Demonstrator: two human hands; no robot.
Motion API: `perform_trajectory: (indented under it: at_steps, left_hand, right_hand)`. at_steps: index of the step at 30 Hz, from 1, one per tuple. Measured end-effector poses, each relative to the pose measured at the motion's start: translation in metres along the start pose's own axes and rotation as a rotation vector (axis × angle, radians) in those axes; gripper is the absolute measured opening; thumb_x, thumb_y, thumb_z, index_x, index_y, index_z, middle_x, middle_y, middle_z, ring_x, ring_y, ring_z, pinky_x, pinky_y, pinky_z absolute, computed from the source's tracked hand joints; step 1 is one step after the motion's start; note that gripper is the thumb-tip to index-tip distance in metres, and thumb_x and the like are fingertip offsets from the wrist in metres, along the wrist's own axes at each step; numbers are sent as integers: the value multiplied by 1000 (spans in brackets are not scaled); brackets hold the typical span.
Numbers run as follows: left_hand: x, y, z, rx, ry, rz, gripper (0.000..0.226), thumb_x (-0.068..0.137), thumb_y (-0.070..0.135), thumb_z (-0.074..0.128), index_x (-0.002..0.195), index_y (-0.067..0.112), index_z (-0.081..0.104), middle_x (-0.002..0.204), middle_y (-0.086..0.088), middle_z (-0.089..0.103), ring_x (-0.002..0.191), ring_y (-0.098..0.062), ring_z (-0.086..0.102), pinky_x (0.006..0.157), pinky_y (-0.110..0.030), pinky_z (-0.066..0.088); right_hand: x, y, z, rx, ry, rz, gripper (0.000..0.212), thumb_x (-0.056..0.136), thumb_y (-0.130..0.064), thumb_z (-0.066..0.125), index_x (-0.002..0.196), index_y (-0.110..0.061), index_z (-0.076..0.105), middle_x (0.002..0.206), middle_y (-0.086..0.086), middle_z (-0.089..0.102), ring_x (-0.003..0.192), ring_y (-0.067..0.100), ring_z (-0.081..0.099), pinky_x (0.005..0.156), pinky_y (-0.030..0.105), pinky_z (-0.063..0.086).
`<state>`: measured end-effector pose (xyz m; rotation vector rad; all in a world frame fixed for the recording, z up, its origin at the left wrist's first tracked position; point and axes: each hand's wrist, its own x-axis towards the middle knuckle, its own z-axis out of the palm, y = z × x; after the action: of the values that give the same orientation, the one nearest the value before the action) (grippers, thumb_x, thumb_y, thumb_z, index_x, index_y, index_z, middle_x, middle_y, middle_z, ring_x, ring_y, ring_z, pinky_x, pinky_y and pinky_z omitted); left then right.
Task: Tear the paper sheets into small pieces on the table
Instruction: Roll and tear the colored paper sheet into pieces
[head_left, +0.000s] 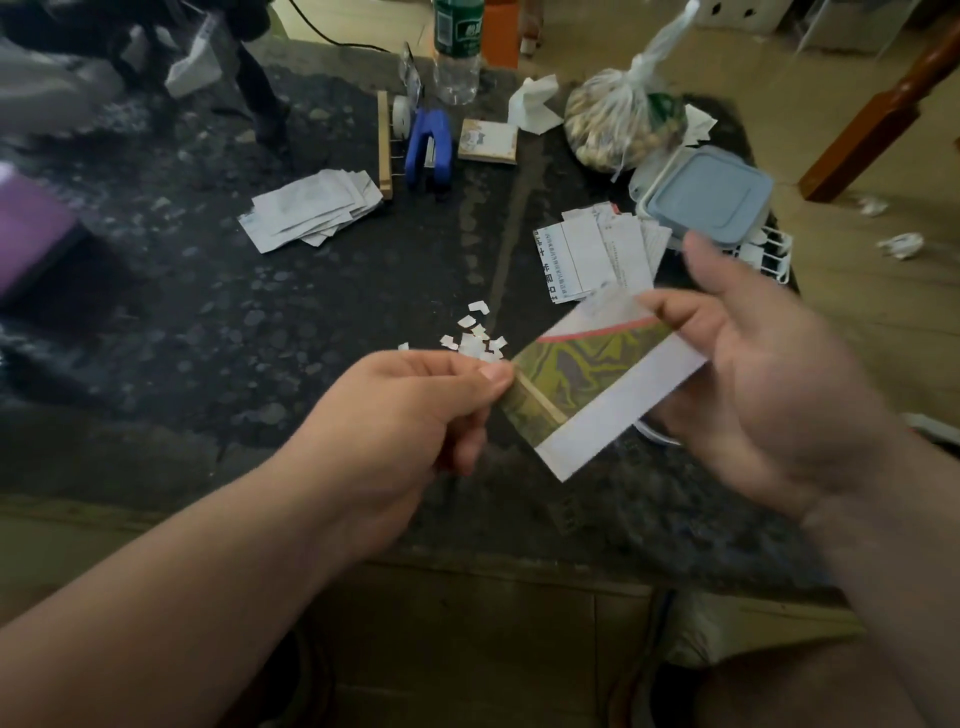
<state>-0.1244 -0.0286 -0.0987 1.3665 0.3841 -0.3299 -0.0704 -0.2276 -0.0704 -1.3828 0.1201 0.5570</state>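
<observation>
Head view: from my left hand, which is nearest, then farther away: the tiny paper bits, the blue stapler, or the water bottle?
1. Tiny paper bits, just beyond the left hand.
2. Blue stapler, mid-table, farther back.
3. Water bottle, at the far edge.

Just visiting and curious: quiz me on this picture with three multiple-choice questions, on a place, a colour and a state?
1. Where do the small torn pieces lie?
A. on the table beyond the left hand
B. in a bowl
C. on a chair

2. What colour is the stapler-like tool?
A. red
B. blue
C. yellow

3. How is the printed sheet held?
A. flat on the table
B. crumpled in one fist
C. pinched between left hand and right hand

1 A: white bits on the dark top. 2 B: its body is blue. 3 C: each hand pinches one end.
</observation>
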Motion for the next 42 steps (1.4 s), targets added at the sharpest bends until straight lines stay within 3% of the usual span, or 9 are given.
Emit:
perform_trajectory:
  at_steps: [2,5,11,14,20,24,27,32,42]
  left_hand:
    - [4,-3,3,-114,22,-144,28,91,14,68,63,12,65,58,-2,50,44,-11,40,45,-23,36]
    - [7,-6,5,-183,43,-207,25,94,12,67,70,12,68,63,-1,55,45,-9,42,43,-21,38]
    - [6,-8,6,-71,-8,-91,11,75,20,74,80,11,69,59,2,54,54,-11,43,53,-25,36]
    - [7,-10,7,-62,17,-61,12,79,17,74,68,14,72,60,2,58,58,-9,48,56,-24,41]
    - [9,-8,12,-200,70,-125,10,89,13,68,81,12,74,69,1,62,61,-8,52,60,-24,43]
    - [6,0,12,-298,5,-280,22,99,19,57,114,12,72,100,-5,70,88,-17,62,93,-38,49]
    - [4,6,4,-383,-117,-392,40,101,34,49,116,5,73,114,-6,73,115,-21,64,115,-49,37]
    - [6,13,-10,-423,-264,-457,73,98,59,39,125,0,71,129,-13,71,129,-24,61,120,-50,29]
    - [2,18,-9,-358,-234,-434,63,100,52,41,122,2,73,124,-12,73,125,-25,64,116,-48,36]
  right_hand:
    - [2,-1,1,-99,49,-61,46,83,-56,55,89,-15,76,91,8,77,86,21,71,85,44,50]
    - [6,8,-1,-377,157,-204,25,77,-31,82,97,-23,70,92,0,76,85,14,74,76,39,57]
    - [8,11,-2,-534,216,-421,34,88,-4,76,108,-30,67,106,2,72,93,16,74,78,40,63]
    - [8,13,0,-530,250,-485,43,87,-5,77,121,-27,62,100,-4,67,92,11,72,78,32,63]
    - [-4,13,14,-1176,168,-932,42,82,-38,77,117,-16,68,127,5,53,122,18,44,102,29,39]
    - [-1,20,22,-1348,92,-873,25,79,-31,81,97,-16,74,117,1,59,114,20,45,95,41,43]
    - [5,22,20,-1392,96,-863,14,84,-25,78,92,-13,76,103,0,62,103,21,50,85,42,47]
    - [7,22,18,-1346,31,-956,10,90,-19,72,90,-11,79,94,2,65,92,23,53,76,41,46]
    - [7,21,21,-1264,-10,-938,11,92,-14,66,85,-9,73,87,0,63,87,23,53,75,38,44]
